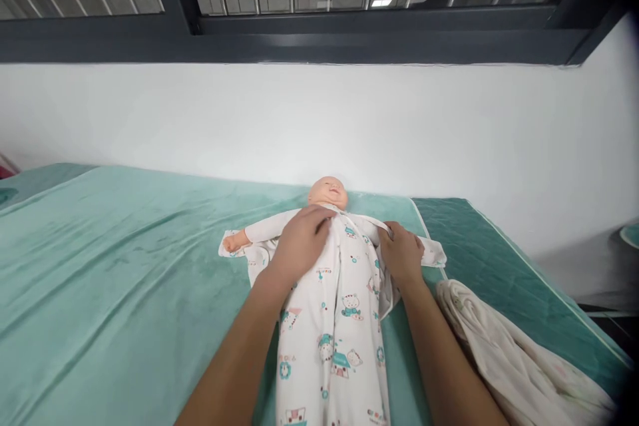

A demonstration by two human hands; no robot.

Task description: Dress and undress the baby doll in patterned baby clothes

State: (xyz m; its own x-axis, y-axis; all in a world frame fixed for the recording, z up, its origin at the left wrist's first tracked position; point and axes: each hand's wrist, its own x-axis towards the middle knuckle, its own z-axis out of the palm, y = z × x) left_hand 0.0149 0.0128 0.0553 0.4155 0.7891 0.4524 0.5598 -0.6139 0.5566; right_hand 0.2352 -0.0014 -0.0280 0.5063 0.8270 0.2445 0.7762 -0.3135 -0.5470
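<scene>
A baby doll [327, 193] lies on its back, its head near the wall. Over its body is a white baby romper [332, 326] printed with cartoon animals and houses. My left hand [305, 243] rests at the doll's upper chest, fingers bent together on the romper by the collar; their tips are partly hidden. At the other shoulder, my right hand [402, 251] pinches the romper's front edge. The doll's arm [272, 226] on the left wears a plain white sleeve and lies on top of a spread romper sleeve. On the right, another romper sleeve [433, 253] extends past my right hand.
A light green cover [124, 266] spreads under the doll, with a darker green padded surface [499, 266] to the right. A crumpled white cloth [514, 353] lies beside my right forearm. Behind stand a white wall [249, 120] and a dark-framed barred window [319, 36].
</scene>
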